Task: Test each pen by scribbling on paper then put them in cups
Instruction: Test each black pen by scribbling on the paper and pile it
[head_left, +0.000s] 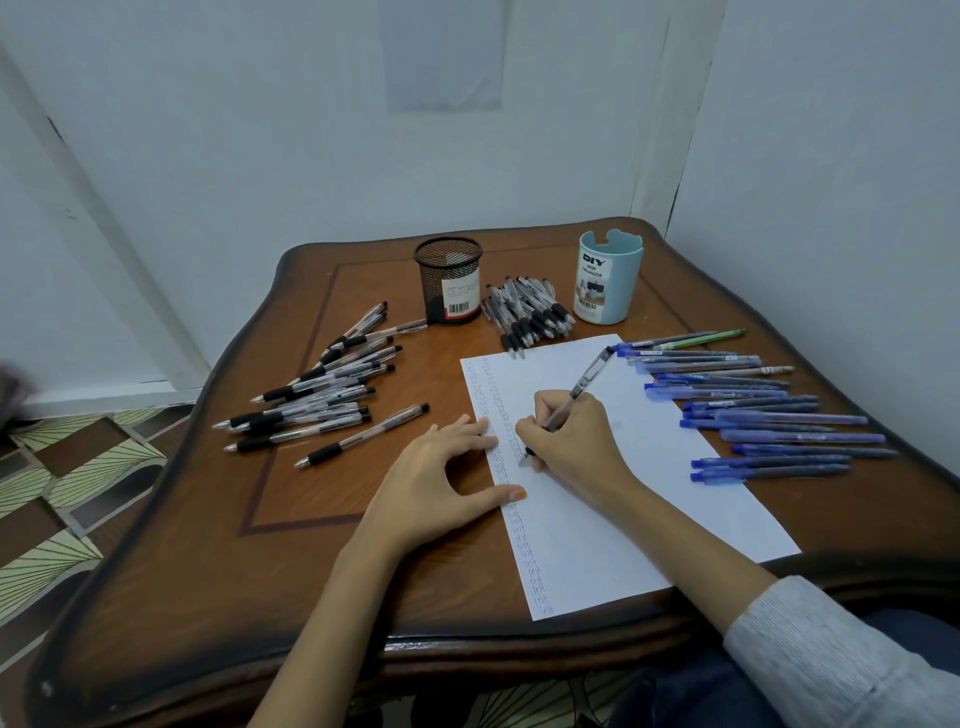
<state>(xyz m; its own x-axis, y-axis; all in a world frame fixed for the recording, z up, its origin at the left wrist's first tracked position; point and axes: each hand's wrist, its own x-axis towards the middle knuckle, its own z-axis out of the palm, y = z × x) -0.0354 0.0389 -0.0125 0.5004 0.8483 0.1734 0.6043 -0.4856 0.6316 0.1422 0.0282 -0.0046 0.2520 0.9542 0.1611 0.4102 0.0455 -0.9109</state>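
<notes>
Sitting at a brown wooden table (208, 571) pushed into a corner, we've got a white sheet of paper (649, 493) lying at an angle in front of us, with columns of small scribbles running down its left side. Off the sheet's right edge is a spread of blue capped pens (753, 410) lying roughly side by side, with one green pen (711, 339) at the far end. Over on the left there's a loose scatter of clear pens with black grips (317, 400). Our left hand (431, 483) lies flat with fingers spread, fingertips and thumb pressing the paper's left edge. Our right hand (576, 436) is curled round a clear black-grip pen (576, 395) in a normal writing grip - tip down on the paper right by the scribble columns, barrel tilted up and away from us. At the back, a black mesh cup (449, 280) and a light blue cup (608, 278) labelled DIY Desk Organizer stand upright, well apart. No pens stick out of either, as far as we can see. Between them, just past the sheet's far edge, lies a tight bundle of black-grip pens (530, 312).
</notes>
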